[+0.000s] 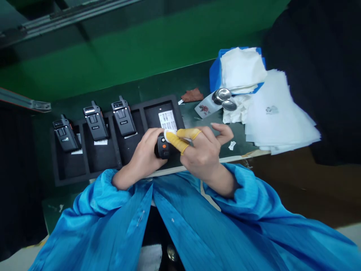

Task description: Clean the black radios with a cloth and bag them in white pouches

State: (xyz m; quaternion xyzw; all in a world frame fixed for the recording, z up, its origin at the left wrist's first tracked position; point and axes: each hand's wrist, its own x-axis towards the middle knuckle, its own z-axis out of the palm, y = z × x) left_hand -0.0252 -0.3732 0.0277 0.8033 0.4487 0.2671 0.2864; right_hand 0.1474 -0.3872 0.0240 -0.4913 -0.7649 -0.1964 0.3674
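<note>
My left hand point(148, 152) is closed around a black two-way radio point(163, 148), whose end with an orange button points up. Yellow finger cots cover two fingers of my right hand point(201, 148), which pinch a small white wiping cloth point(170, 136) against the radio's far edge. Much of the held radio is hidden by my fingers. Both hands are over the right end of a black compartment tray point(88, 150). In its other compartments lie three more radios: the left one point(66, 135), the middle one point(96, 122) and the right one point(123, 117).
A white label sheet point(167, 120) lies in the tray's right compartment. Behind my right hand are a brown cloth point(192, 95), a metal-lidded dispenser bottle point(210, 106) and a blue bin point(216, 75) of white cloths. Plastic bags point(278, 116) lie stacked at the table's right edge.
</note>
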